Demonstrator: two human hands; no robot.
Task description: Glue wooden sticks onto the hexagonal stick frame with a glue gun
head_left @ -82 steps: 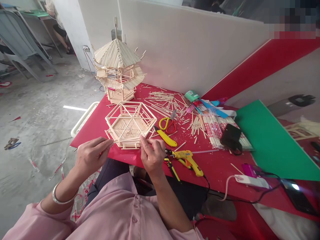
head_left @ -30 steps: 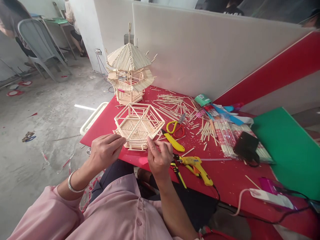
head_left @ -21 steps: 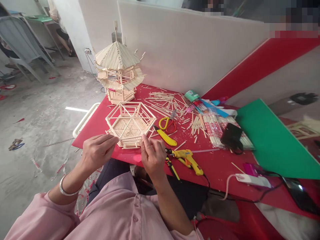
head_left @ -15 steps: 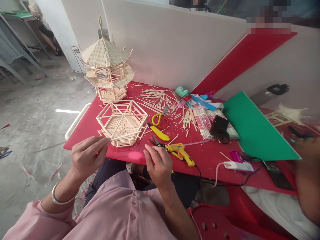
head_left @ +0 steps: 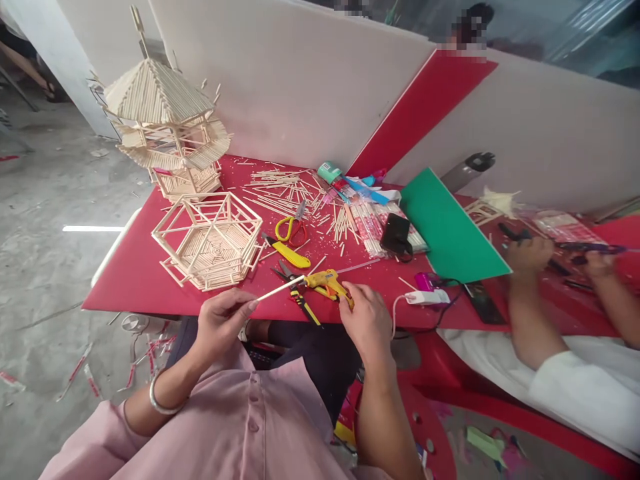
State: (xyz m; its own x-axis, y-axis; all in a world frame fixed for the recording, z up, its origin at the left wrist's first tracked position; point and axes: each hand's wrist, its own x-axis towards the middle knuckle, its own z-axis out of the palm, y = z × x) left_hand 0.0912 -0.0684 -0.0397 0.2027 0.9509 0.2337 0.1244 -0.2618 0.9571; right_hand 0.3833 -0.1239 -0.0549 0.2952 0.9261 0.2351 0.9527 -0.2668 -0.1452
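My left hand (head_left: 225,320) pinches one end of a thin wooden stick (head_left: 280,288), which slants up toward the nozzle of a yellow glue gun (head_left: 325,283). My right hand (head_left: 367,317) is closed around the glue gun's handle; the gun still lies at the table. Beneath the nozzle are pliers-like cutters with black and yellow handles (head_left: 306,307). Beyond my left hand sits a hexagonal stick frame (head_left: 210,243) with a slatted floor. Behind it stands a tiered stick pagoda (head_left: 167,127) with a pointed roof.
A yellow utility knife (head_left: 290,254) and scissors (head_left: 291,230) lie beside loose sticks (head_left: 280,190) on the red table (head_left: 125,267). Bagged sticks (head_left: 367,227), a black adapter (head_left: 397,233) and a green board (head_left: 450,227) are farther right. A co-worker's hands (head_left: 530,257) work beyond the board.
My right hand has moved right and taken hold of the glue gun's handle. My left hand's stick now points toward the nozzle. The view has shifted right.
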